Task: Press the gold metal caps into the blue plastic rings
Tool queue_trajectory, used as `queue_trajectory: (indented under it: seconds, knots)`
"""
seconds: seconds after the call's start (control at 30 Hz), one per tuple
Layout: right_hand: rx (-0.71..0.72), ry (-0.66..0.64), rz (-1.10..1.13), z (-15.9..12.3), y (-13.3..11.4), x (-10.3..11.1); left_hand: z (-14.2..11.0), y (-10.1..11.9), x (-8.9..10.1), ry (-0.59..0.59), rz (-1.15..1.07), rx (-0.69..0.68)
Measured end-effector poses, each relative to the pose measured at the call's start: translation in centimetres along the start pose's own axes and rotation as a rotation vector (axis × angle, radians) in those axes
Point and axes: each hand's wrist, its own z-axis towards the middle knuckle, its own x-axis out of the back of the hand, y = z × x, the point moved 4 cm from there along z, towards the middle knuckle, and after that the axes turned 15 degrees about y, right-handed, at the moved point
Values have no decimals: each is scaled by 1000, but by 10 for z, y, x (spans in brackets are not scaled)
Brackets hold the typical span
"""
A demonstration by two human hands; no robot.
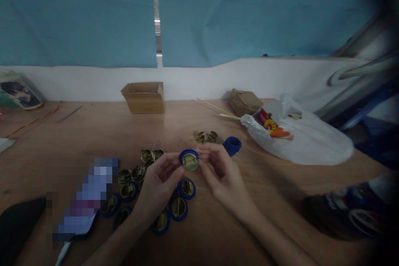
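Observation:
A shiny gold round metal piece (190,162) with a blue plastic ring (188,151) around its upper edge is held up over the table. My left hand (163,181) pinches it from the left, while the fingertips of my right hand (221,170) close on its right side. Several similar gold pieces in blue rings lie below and left of my hands, one of them a ringed piece (178,208) near my left wrist. Gold pieces without rings (124,176) sit in a cluster behind my left hand. A stack of blue rings (232,145) stands just beyond my right hand.
On the wooden table (274,208), a phone with a blurred screen (90,199) lies left. An open cardboard box (145,102) and a brown paper packet (245,102) stand by the wall. A white plastic bag (314,141) and a dark bottle (346,212) are right.

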Motion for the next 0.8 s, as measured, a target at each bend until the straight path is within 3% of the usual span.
queue_trajectory:
  seconds: [0.27, 0.43, 0.53, 0.6, 0.67, 0.8]
  knots:
    - [76, 8, -121, -1, 2, 2, 1, -2, 4, -21, 15, 133]
    - [12, -58, -20, -3, -2, -2, 0, -1, 0, -45, -80, 71]
    - [-51, -2, 74, -1, 0, -1, 5, 5, 6, 79, -38, -26]
    - [-67, 76, 17, 1, 6, 3, 10, 13, 16, 214, -9, -124]
    - [-89, 97, -139, 3, 15, 4, 16, 21, 27, 334, -3, -201]
    - [-142, -62, -560, 7, 35, -6, 26, 33, 45, 505, -38, -260]
